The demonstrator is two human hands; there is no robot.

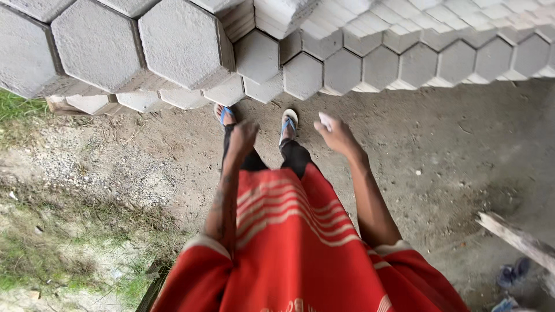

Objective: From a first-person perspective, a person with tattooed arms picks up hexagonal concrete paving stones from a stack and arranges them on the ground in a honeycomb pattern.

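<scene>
Left hand [243,137] hangs loosely curled, holding nothing, just above the left blue flip-flop [224,114]. Right hand [335,134] is half open, fingers loosely spread, also empty, beside the right blue flip-flop [288,122]. Stacked grey hexagonal concrete paving blocks [185,43] sit just ahead of the feet, near both hands, untouched. Bare dirt ground [451,150] is underfoot, with a weathered wooden plank [517,238] at lower right.

hex pavers [303,75] | grey concrete, stacked in rows, faces outward | on dirt just ahead of feet
</scene>
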